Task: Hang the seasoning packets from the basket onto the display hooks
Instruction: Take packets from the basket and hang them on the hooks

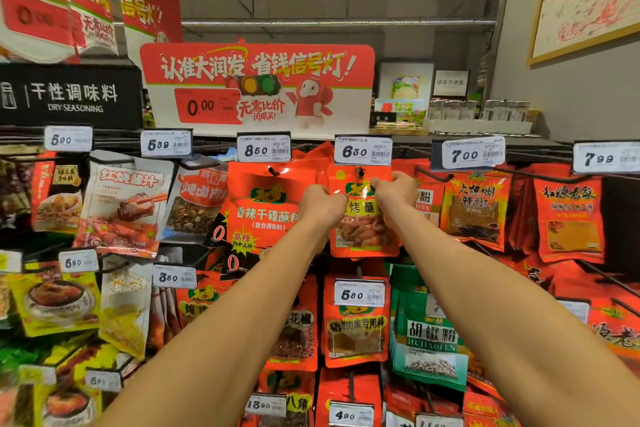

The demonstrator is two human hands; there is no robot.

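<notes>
From my bare arms reaching up, I see my left hand (322, 203) and right hand (394, 196) pinching the top corners of a red seasoning packet (363, 229), its hole at the hook (360, 171) under the 6.80 price tag (363, 150).

Red promo sign (258, 87) above price tags (263, 148) (black aisle sign (69, 97) left).
</notes>
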